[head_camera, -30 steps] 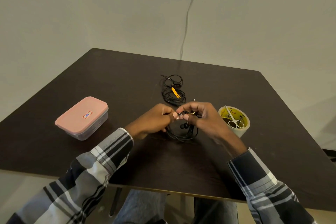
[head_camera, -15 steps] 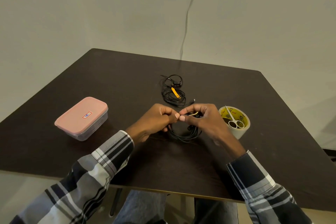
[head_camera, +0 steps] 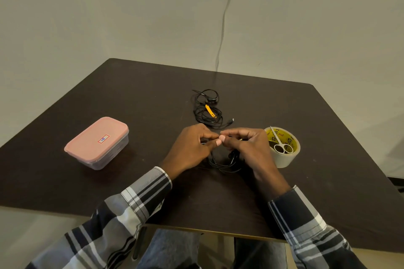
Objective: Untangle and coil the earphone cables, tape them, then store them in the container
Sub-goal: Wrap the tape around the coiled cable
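Your left hand (head_camera: 192, 148) and right hand (head_camera: 247, 146) met at the fingertips above the middle of the table (head_camera: 153, 98), both curled and pinching the coiled earphone cable (head_camera: 225, 162). A yellowish strip seemed to run across the top of the bundle under your right fingers, likely tape, though it was too small to be sure. You held the coil raised so its loops hung free below your knuckles and brushed the table, which probably let you work round the bundle without it springing apart.

Toward the far edge lay a second earphone cable (head_camera: 207, 109), loosely gathered, bound by an orange band (head_camera: 210, 111); set apart, it read as finished or waiting.

Just beside your right hand stood the tape roll (head_camera: 284, 157), with small scissors (head_camera: 282, 145) resting across its hollow, within reach.

Nearer the left edge sat the pink-lidded container (head_camera: 98, 142), lid on, so storing was not yet begun.
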{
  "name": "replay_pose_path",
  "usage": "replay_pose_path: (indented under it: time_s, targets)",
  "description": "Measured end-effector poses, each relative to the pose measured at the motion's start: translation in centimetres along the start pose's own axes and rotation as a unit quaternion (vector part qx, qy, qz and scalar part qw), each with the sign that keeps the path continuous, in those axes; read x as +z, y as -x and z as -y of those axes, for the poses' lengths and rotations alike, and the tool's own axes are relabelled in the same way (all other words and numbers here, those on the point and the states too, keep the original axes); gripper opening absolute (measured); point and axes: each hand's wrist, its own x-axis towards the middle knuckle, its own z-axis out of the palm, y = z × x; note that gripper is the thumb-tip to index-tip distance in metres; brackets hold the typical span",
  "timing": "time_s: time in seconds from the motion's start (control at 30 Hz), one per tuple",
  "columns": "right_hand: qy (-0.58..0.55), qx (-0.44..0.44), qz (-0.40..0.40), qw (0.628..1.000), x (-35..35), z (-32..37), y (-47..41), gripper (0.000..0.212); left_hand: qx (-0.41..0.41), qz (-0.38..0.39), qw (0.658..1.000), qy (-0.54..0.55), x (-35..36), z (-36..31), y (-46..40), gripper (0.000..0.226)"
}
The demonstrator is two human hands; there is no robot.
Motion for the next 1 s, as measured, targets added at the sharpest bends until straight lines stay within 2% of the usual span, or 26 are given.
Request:
replay_pose_path:
  time_s: [0.17,0.3,0.4,0.5,0.57,0.7,0.9,1.0]
  targets:
    - [0.01,0.023,0.013,1.0,0.3,0.0,-0.1,0.005,-0.007,-0.016,0.999,-0.046,0.3,0.1,0.0,0.016]
    - [0.014,0.041,0.023,0.999,0.4,0.0,-0.4,0.011,-0.013,-0.025,0.998,-0.062,0.1,-0.1,0.1,0.012]
    - [0.002,0.051,0.034,0.998,0.3,0.0,-0.5,0.017,-0.041,-0.049,0.997,-0.038,-0.2,-0.1,0.0,0.01]
    - [-0.014,0.065,0.058,0.996,-0.1,0.2,-0.4,0.004,-0.078,-0.075,0.993,-0.038,-0.6,0.2,-0.1,0.008]
    - [-0.024,0.078,0.062,0.995,-0.1,0.2,-0.4,0.009,-0.101,-0.091,0.99,-0.046,-1.0,0.7,-0.1,0.01]
    - [-0.024,0.111,0.037,0.993,0.4,-0.1,-0.5,0.007,-0.139,-0.069,0.987,-0.037,-1.4,1.3,0.0,0.02]
    - [0.077,0.109,-0.007,0.991,1.1,-1.4,-0.6,0.002,-0.148,-0.018,0.985,-0.085,-1.5,2.1,0.4,0.015]
    - [0.17,0.08,-0.018,0.982,1.1,-1.8,-0.8,0.004,-0.133,-0.024,0.98,-0.144,-1.3,2.2,0.6,0.011]
